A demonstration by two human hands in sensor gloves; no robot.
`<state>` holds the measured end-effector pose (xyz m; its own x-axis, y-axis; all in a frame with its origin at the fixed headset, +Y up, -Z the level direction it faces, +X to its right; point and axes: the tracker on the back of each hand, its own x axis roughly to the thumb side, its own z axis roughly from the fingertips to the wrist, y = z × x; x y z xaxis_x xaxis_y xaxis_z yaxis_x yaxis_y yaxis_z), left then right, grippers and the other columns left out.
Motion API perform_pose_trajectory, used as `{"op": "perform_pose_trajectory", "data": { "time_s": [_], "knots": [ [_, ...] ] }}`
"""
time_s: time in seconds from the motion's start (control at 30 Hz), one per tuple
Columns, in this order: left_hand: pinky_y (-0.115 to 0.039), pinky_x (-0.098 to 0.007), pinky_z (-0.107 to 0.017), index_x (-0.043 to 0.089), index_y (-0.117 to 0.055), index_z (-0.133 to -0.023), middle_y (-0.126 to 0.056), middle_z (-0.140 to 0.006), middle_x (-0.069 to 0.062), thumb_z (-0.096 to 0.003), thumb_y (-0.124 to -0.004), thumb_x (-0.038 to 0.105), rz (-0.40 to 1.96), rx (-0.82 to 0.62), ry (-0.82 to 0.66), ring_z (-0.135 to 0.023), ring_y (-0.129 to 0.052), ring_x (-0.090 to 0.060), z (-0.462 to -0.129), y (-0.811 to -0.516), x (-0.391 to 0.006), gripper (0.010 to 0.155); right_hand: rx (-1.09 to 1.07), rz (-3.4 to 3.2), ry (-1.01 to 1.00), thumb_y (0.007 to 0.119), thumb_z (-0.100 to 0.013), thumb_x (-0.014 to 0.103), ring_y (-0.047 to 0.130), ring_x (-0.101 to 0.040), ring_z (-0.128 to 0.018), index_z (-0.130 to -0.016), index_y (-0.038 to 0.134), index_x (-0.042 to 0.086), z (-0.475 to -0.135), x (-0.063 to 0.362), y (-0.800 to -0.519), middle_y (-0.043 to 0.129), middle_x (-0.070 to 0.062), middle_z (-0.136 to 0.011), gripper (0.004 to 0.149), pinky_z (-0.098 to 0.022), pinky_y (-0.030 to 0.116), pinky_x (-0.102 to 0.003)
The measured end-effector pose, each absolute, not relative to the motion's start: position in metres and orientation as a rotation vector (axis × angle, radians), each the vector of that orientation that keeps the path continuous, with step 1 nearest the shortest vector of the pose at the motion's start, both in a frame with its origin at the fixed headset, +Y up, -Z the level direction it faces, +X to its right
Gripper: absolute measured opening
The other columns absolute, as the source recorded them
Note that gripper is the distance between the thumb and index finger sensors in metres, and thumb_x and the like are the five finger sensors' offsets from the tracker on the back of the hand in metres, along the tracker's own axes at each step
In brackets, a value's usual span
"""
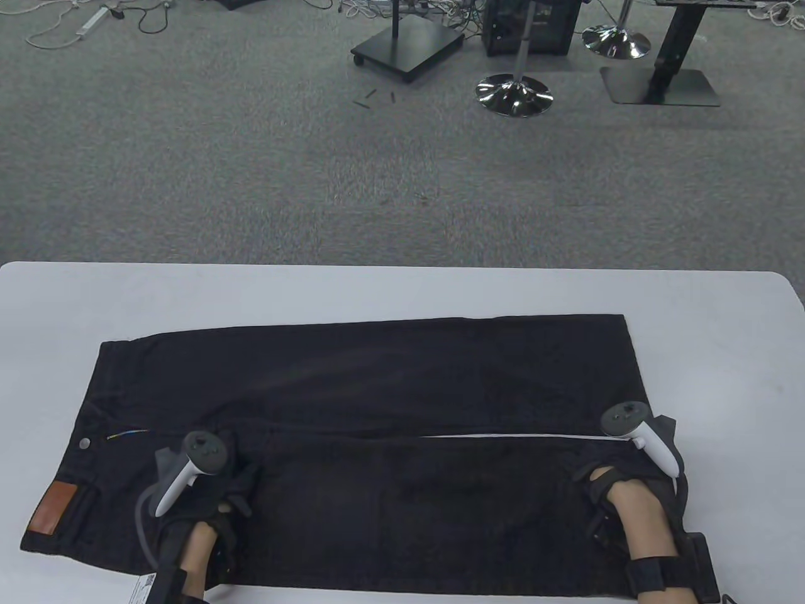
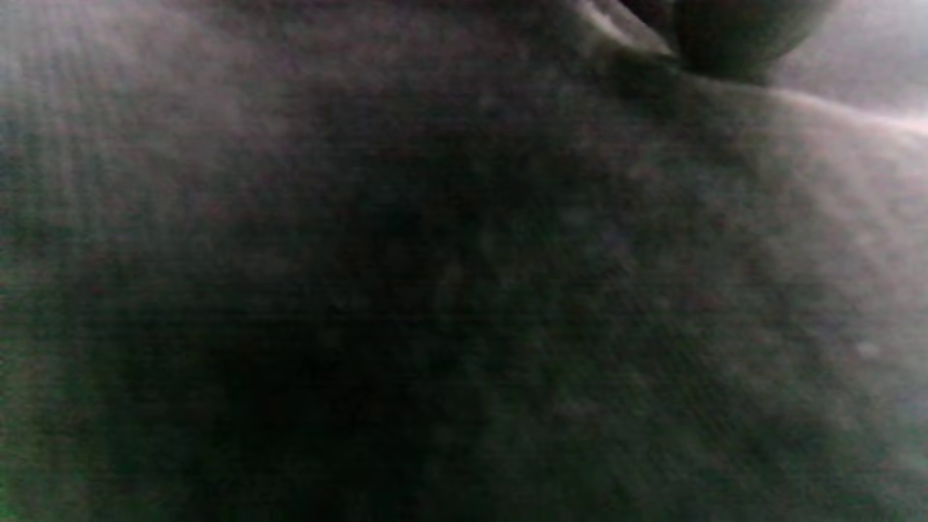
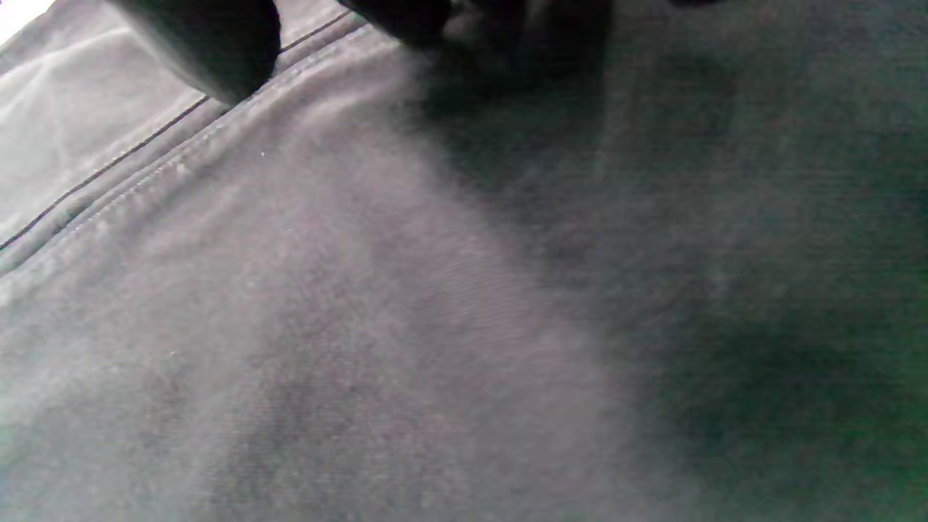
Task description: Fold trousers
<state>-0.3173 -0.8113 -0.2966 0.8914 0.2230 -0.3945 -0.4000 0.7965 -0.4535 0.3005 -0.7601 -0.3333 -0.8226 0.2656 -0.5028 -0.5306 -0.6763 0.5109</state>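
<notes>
Item: trousers [image 1: 377, 390], black, laid flat across the lower half of the table view on a white table [image 1: 402, 289]. Waistband at lower left of frame, with metal button [image 1: 83, 443] and brown patch [image 1: 55, 508]; leg ends at right of frame. A paper tag [image 1: 146, 585] shows at the bottom edge, just under the waist.

Condition: both legs lie side by side, the far leg above, the near leg below, a thin pale gap [image 1: 503, 435] of table visible between them toward the right. No leg lies over the other. Judged: spread and smoothed only; no fold made.

Left hand [image 1: 201, 484]: rests on the near leg close to the crotch, lower left of centre. Fingers hidden under the tracker; left wrist view shows only dark blurred cloth. Cannot tell whether they pinch cloth.

Right hand [image 1: 635, 472]: rests on the near leg by its hem, lower right. Right wrist view shows dark fingertips [image 3: 210, 43] at the hem seam at the top edge; hold unclear.

Outstanding, as a judgement: lay one leg over the other lengthwise, then fold across.
</notes>
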Motion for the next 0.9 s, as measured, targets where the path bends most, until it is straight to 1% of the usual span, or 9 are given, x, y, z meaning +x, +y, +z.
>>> {"op": "perform_pose_trajectory", "data": {
  "time_s": [0.1,0.23,0.37,0.4,0.5,0.63,0.67,0.8,0.9],
  "knots": [
    [-0.011,-0.064,-0.082,0.041,-0.013,-0.117,-0.003,-0.122,0.017,-0.0551,-0.06,0.07,0.343,-0.55,0.33,-0.118,0.004,-0.024,-0.295,-0.812,-0.317,0.083,-0.579,2.456,0.882,0.064,-0.058,0.059,0.022,-0.037,-0.112,-0.112,0.036,0.024,-0.337,0.305,-0.764,0.022,-0.005,-0.12,0.07,-0.075,0.034,-0.067],
    [-0.011,-0.064,-0.082,0.04,-0.012,-0.117,-0.002,-0.122,0.017,-0.0551,-0.06,0.07,0.33,-0.553,0.329,-0.118,0.005,-0.025,-0.295,-0.811,-0.316,0.083,-0.567,2.501,0.719,0.067,-0.057,0.057,0.02,-0.04,-0.112,-0.111,0.033,0.026,-0.341,0.296,-0.764,0.02,-0.004,-0.12,0.071,-0.075,0.033,-0.068],
    [-0.01,-0.065,-0.082,0.04,-0.012,-0.117,-0.001,-0.122,0.017,-0.0552,-0.059,0.07,0.328,-0.557,0.331,-0.118,0.005,-0.025,-0.295,-0.81,-0.314,0.083,-0.416,2.566,0.805,0.069,-0.057,0.059,0.007,-0.038,-0.11,-0.111,0.028,0.039,-0.347,0.27,-0.777,0.006,0.002,-0.119,0.07,-0.075,0.027,-0.069],
    [-0.01,-0.065,-0.082,0.04,-0.012,-0.117,-0.001,-0.122,0.017,-0.0551,-0.059,0.07,0.329,-0.556,0.331,-0.118,0.005,-0.025,-0.294,-0.809,-0.314,0.083,-0.411,2.599,0.811,0.07,-0.057,0.059,0.003,-0.036,-0.11,-0.11,0.028,0.045,-0.35,0.264,-0.782,0.002,0.005,-0.118,0.069,-0.075,0.023,-0.069],
    [-0.011,-0.064,-0.082,0.041,-0.012,-0.117,-0.002,-0.122,0.018,-0.0552,-0.059,0.071,0.322,-0.55,0.33,-0.118,0.004,-0.024,-0.295,-0.809,-0.316,0.083,-0.434,2.631,0.828,0.07,-0.056,0.059,-0.006,-0.034,-0.108,-0.107,0.023,0.05,-0.357,0.258,-0.794,-0.002,0.009,-0.117,0.07,-0.076,0.015,-0.066],
    [-0.008,-0.062,-0.083,0.043,-0.01,-0.117,0.0,-0.122,0.019,-0.0558,-0.058,0.071,0.343,-0.536,0.334,-0.119,0.005,-0.022,-0.299,-0.811,-0.323,0.082,-0.431,2.63,0.747,0.069,-0.055,0.061,-0.005,-0.031,-0.108,-0.107,0.025,0.05,-0.363,0.256,-0.797,-0.001,0.009,-0.117,0.069,-0.076,0.013,-0.065],
    [-0.01,-0.062,-0.083,0.043,-0.014,-0.117,-0.005,-0.123,0.019,-0.0552,-0.059,0.071,0.337,-0.497,0.334,-0.12,0.002,-0.022,-0.299,-0.81,-0.323,0.081,-0.434,2.638,0.735,0.069,-0.055,0.061,-0.005,-0.031,-0.109,-0.107,0.026,0.05,-0.365,0.255,-0.797,0.001,0.009,-0.117,0.069,-0.077,0.013,-0.065],
    [-0.016,-0.063,-0.084,0.042,-0.016,-0.117,-0.008,-0.123,0.019,-0.0543,-0.06,0.071,0.344,-0.461,0.317,-0.12,-0.002,-0.023,-0.296,-0.804,-0.322,0.082,-0.44,2.669,0.731,0.069,-0.055,0.062,-0.002,-0.032,-0.11,-0.108,0.027,0.049,-0.368,0.253,-0.795,0.003,0.008,-0.118,0.07,-0.077,0.016,-0.066],
    [-0.017,-0.063,-0.084,0.042,-0.017,-0.117,-0.008,-0.123,0.019,-0.0537,-0.061,0.07,0.348,-0.419,0.271,-0.12,-0.003,-0.023,-0.294,-0.793,-0.311,0.082,-0.436,2.687,0.682,0.07,-0.056,0.058,0.005,-0.035,-0.111,-0.109,0.031,0.045,-0.367,0.249,-0.791,0.01,0.004,-0.119,0.067,-0.076,0.019,-0.066]
  ]
}}
